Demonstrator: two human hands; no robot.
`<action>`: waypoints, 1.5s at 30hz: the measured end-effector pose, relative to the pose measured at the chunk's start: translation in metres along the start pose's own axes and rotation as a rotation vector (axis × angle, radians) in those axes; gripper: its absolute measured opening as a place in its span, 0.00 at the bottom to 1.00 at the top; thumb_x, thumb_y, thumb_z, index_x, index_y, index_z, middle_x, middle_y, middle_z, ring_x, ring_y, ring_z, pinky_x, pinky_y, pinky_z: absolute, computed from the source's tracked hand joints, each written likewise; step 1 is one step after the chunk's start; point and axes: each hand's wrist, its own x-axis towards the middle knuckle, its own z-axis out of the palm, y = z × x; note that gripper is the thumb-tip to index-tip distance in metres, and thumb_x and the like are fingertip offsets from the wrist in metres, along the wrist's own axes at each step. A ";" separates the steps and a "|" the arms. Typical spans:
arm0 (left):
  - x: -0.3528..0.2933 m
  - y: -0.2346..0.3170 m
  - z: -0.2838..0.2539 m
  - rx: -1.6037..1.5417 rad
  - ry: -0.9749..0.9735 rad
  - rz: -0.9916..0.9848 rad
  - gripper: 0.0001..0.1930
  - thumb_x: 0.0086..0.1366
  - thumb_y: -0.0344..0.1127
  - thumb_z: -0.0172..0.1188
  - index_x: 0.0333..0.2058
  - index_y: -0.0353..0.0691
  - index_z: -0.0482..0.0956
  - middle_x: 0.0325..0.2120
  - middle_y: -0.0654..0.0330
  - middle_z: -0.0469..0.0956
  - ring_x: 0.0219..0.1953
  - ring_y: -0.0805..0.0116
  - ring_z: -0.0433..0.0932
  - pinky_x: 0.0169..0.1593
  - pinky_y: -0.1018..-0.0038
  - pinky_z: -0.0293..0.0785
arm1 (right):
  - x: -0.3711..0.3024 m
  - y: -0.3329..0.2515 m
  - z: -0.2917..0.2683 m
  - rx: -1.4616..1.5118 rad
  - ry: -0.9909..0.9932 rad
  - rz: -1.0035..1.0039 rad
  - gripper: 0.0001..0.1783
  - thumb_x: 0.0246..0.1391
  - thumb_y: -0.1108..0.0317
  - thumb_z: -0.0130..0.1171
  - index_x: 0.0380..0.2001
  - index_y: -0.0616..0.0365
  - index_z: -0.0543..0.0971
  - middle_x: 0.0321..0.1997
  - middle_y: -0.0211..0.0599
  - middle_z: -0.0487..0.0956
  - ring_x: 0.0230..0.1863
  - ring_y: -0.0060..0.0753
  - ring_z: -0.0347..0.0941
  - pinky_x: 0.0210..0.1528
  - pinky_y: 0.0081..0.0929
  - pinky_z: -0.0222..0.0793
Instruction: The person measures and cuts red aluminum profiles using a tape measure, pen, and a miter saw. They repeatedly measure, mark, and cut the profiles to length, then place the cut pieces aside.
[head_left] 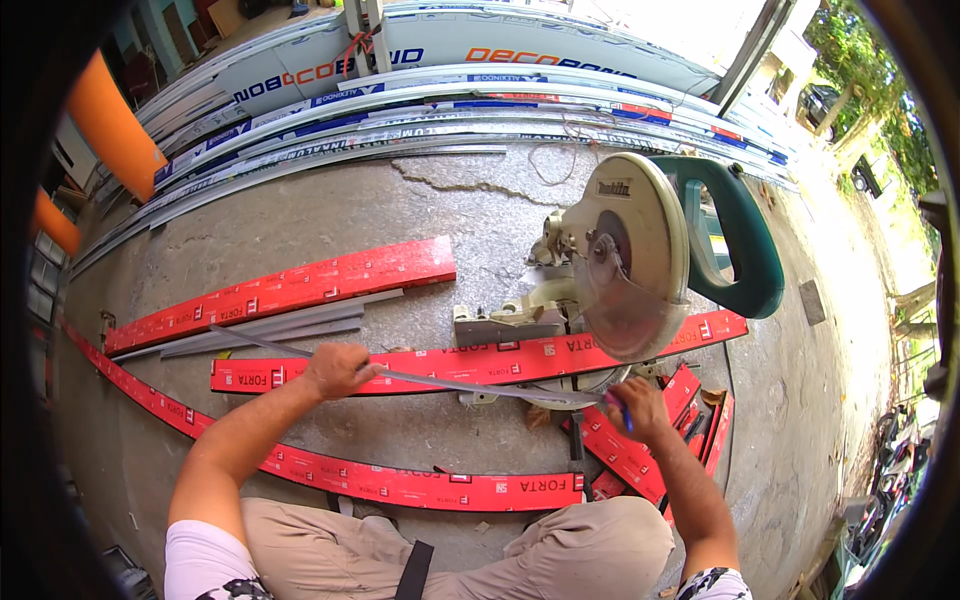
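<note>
The long thin strip (450, 382) is silver-grey, the long bars (290, 298) red with black-and-white print, the round saw guard (632, 215) cream, the looped handle (757, 262) green.

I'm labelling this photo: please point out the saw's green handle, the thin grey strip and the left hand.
Green handle (757, 255): head view, outer side of its loop.
Thin grey strip (480, 386): head view, its middle stretch.
Left hand (338, 369): head view, back of the hand.

1 head-worn fisheye camera looks forward and down from above the khaki trousers (330, 550), near the left hand (340, 370) and right hand (640, 408), its wide view reaching past the miter saw (625, 250) to metal profiles (400, 105).
</note>
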 end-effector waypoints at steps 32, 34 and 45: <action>0.133 0.058 0.063 -0.134 -0.462 -0.573 0.46 0.49 0.81 0.66 0.34 0.33 0.87 0.40 0.41 0.86 0.45 0.45 0.86 0.49 0.55 0.79 | 0.014 -0.095 -0.189 0.229 1.118 0.150 0.23 0.77 0.56 0.44 0.53 0.64 0.79 0.51 0.45 0.84 0.48 0.34 0.81 0.53 0.34 0.74; 0.143 0.064 0.062 -0.107 -0.502 -0.625 0.47 0.47 0.81 0.68 0.34 0.31 0.87 0.40 0.40 0.86 0.45 0.45 0.86 0.49 0.55 0.80 | 0.050 -0.099 -0.251 0.313 1.068 0.267 0.27 0.76 0.51 0.45 0.55 0.66 0.79 0.52 0.47 0.84 0.52 0.37 0.80 0.55 0.35 0.74; 0.159 0.079 0.064 -0.151 -0.512 -0.594 0.51 0.46 0.81 0.69 0.43 0.29 0.87 0.43 0.41 0.86 0.49 0.47 0.86 0.53 0.59 0.81 | 0.158 -0.109 -0.304 0.635 0.282 0.587 0.27 0.74 0.47 0.45 0.39 0.62 0.80 0.25 0.41 0.82 0.21 0.31 0.79 0.23 0.32 0.75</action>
